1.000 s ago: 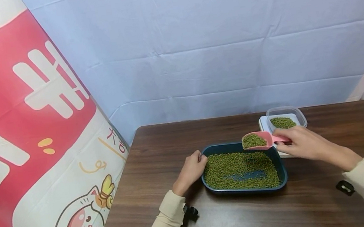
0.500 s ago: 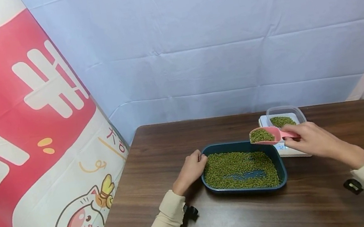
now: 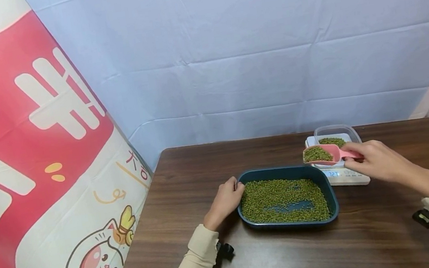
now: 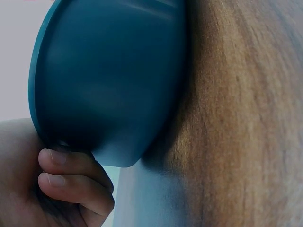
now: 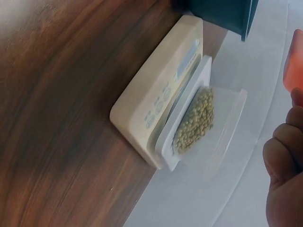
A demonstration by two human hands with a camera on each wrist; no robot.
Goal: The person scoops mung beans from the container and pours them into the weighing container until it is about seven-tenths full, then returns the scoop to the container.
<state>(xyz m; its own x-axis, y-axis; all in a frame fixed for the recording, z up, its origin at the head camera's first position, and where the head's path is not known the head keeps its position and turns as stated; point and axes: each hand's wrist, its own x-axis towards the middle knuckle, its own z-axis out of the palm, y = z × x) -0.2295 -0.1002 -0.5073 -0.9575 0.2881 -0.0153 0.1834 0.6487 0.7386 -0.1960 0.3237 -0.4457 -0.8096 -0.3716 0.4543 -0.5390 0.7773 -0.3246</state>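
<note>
My left hand (image 3: 224, 201) grips the left rim of a dark teal tray (image 3: 269, 174) with curled fingers; in the left wrist view the fingers (image 4: 78, 182) bend beside the tray's outer wall (image 4: 113, 80). Green mung beans (image 3: 272, 196) cover most of its floor. My right hand (image 3: 381, 162) holds a pink scoop (image 3: 335, 153) by its handle, nearly level and heaped with mung beans (image 3: 317, 154). The scoop is raised near the front left of a clear plastic container (image 5: 229, 116). Inside that container lies a smaller pile of beans (image 5: 196, 122).
Under the container is a white kitchen scale (image 3: 352, 177) with a lit digital display (image 3: 333, 173), close behind and right of the tray. Dark wood table (image 3: 194, 169) surrounds them. A pale cloth (image 3: 232, 81) hangs behind the table, and a printed banner (image 3: 1, 113) at the left.
My right hand has carried the loaded scoop rightward and slightly up, from over the tray's back right corner to the scale's front. More of the scale's display now shows. My left hand has stayed put.
</note>
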